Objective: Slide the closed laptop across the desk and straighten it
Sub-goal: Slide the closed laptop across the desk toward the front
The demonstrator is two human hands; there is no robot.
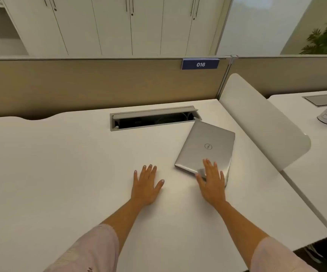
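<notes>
Right now the closed silver laptop (205,148) lies skewed on the white worktop (60,163), far corner just beside the open cable tray (154,118). Right hand (212,182) rests flat, fingers spread, on its near corner. Left hand (147,183) lies spread, palm down, on bare worktop, apart from the laptop.

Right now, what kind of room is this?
Probably an office: a white desk with a cable hatch, a divider panel carrying a number sign, and a closed laptop.
</notes>
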